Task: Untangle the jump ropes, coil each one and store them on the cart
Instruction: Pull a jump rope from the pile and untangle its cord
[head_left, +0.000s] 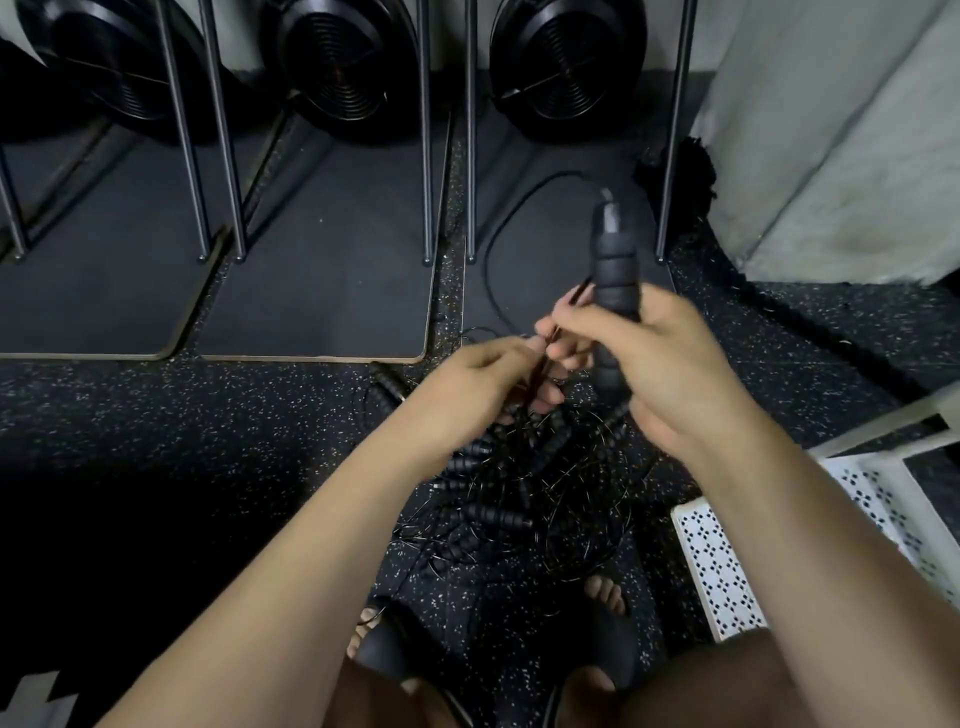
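My right hand grips an upright black foam jump rope handle, its thin black cord looping out over the floor mat beyond. My left hand pinches a strand of cord just left of the right-hand fingers. Below both hands a tangled pile of black jump ropes with several ribbed handles lies on the speckled floor. The white perforated cart stands at the lower right, only partly in view.
Black mats and thin metal frame legs stand ahead, with black wheel-like machine parts behind them. A pale wall block fills the upper right; a thick dark rope lies at its foot. My sandalled feet are beside the pile.
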